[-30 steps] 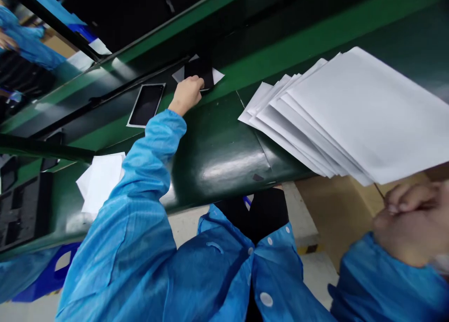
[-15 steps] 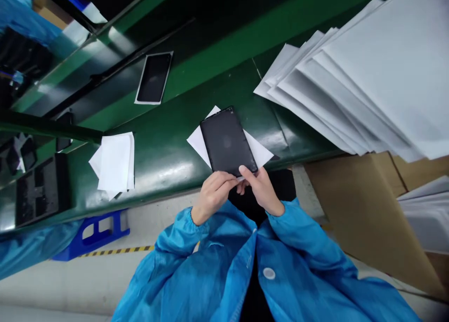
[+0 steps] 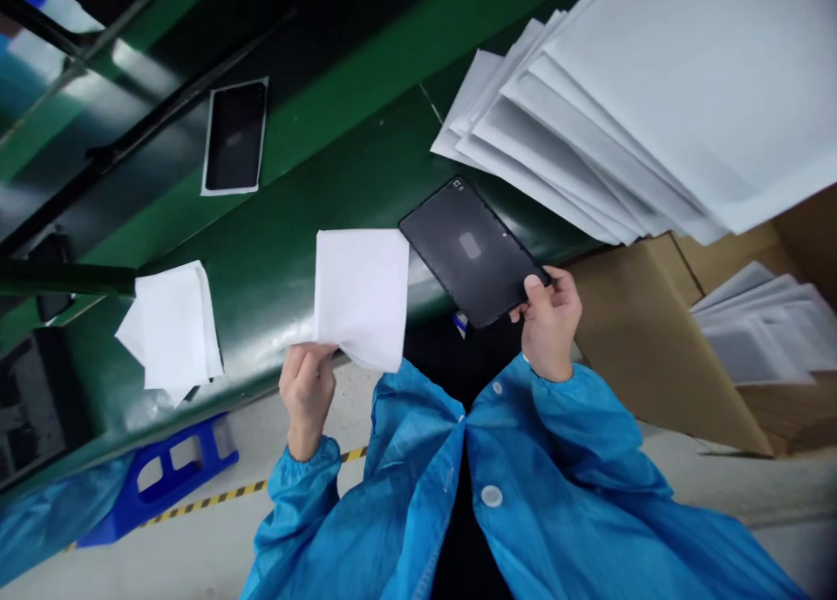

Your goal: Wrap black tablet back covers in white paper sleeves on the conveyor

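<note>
My left hand (image 3: 309, 391) pinches the lower left corner of a white sheet or thin sleeve (image 3: 362, 295), which hangs over the bench's near edge. In my right hand (image 3: 553, 321) is a black tablet back cover (image 3: 477, 251), gripped at its lower right corner with the thumb on top. A camera cutout shows at its far corner and a small pale rectangle near its middle. The cover is tilted, and one corner lies close to or against the white sheet's upper right corner; I cannot tell whether they touch.
A stack of white foam sleeves (image 3: 621, 120) fills the right of the green bench (image 3: 261, 277). White sheets (image 3: 173, 330) lie at left; another black panel (image 3: 235, 138) rests behind on white backing. A cardboard box (image 3: 660, 338) holding sleeves stands right. A blue stool (image 3: 163, 469) is below.
My hands have moved apart. The black cover has turned and gone right in my right hand, while the white sheet has come out from beneath it, leftward in my left hand.
</note>
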A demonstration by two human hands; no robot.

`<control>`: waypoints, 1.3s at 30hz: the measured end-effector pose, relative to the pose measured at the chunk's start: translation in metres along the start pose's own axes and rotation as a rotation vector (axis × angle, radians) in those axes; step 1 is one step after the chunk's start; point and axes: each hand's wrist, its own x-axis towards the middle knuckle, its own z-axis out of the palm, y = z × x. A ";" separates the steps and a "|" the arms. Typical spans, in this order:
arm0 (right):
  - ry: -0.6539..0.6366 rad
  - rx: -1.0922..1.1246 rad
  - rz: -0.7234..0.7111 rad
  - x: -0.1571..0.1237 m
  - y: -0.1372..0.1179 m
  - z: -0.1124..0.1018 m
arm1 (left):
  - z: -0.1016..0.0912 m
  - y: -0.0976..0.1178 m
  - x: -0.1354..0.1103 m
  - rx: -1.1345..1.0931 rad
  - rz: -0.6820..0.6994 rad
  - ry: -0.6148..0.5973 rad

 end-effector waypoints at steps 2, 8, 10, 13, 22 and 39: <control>0.048 0.066 -0.032 -0.007 0.004 0.000 | -0.002 -0.008 -0.005 0.057 -0.026 0.011; -0.137 0.059 0.263 -0.032 0.003 0.003 | -0.006 -0.022 -0.015 0.176 -0.263 0.112; -0.192 0.085 0.312 -0.032 0.000 -0.001 | -0.009 -0.025 -0.015 0.192 -0.333 0.113; -0.288 0.113 0.367 -0.028 -0.004 -0.012 | -0.008 -0.025 -0.012 0.144 -0.356 0.006; -0.337 0.154 0.410 -0.029 -0.010 -0.033 | 0.002 -0.024 -0.007 0.060 -0.328 -0.155; -0.352 0.223 0.483 -0.034 -0.001 -0.036 | -0.007 -0.022 0.002 0.037 -0.352 -0.168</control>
